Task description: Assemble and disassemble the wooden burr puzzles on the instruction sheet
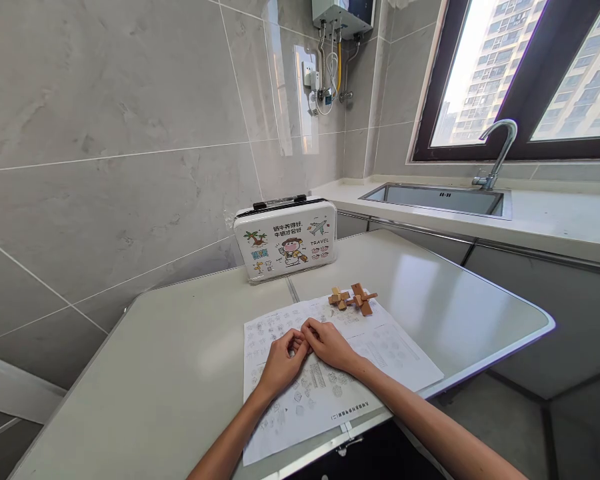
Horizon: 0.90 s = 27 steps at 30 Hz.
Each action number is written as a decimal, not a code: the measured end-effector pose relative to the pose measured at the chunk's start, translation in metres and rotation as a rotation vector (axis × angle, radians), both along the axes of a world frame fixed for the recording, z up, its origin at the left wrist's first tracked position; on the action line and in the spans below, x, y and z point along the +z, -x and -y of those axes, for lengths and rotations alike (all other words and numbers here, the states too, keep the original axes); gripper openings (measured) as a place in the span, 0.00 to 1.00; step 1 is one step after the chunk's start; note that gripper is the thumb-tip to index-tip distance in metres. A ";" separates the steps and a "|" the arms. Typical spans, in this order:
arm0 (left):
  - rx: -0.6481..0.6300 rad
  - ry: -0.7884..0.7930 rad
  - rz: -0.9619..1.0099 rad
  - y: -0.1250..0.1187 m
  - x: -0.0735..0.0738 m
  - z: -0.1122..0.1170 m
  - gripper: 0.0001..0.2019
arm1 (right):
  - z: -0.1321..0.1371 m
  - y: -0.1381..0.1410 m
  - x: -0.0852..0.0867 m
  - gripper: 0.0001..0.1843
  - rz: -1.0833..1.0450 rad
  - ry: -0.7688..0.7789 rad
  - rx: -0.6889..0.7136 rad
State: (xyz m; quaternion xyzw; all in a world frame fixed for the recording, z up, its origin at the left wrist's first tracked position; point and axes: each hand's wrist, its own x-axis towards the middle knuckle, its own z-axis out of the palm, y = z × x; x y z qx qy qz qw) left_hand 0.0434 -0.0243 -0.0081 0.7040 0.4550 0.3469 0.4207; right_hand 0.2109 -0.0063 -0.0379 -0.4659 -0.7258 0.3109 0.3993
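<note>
My left hand (287, 355) rests on a printed sheet (325, 421), its fingers loosely curled with no object visible in them. My right hand (327, 343) lies beside it, fingers bent inward and touching the left fingertips; nothing shows in it either. The sheet carries small line diagrams, and its heading is upside down from here. Just beyond my hands, at the sheet's far edge, sit two wooden interlocking burr puzzles. The smaller puzzle (339, 299) is lighter in colour, and the larger puzzle (362, 300) is a darker brown. They stand against each other.
A white cartoon-printed case (287, 240) with a black handle stands upright at the back of the folding table (180, 360). Tiled wall rises behind it. To the right is a counter with a sink (440, 198) and faucet (503, 150) beneath a window.
</note>
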 end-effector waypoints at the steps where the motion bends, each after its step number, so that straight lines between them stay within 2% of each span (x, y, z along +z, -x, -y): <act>1: 0.000 -0.001 -0.002 0.000 0.000 0.000 0.13 | 0.000 0.000 0.000 0.11 0.000 0.001 0.000; 27: 0.012 -0.005 -0.017 -0.001 0.001 0.001 0.14 | -0.002 0.000 -0.003 0.13 0.013 -0.021 0.008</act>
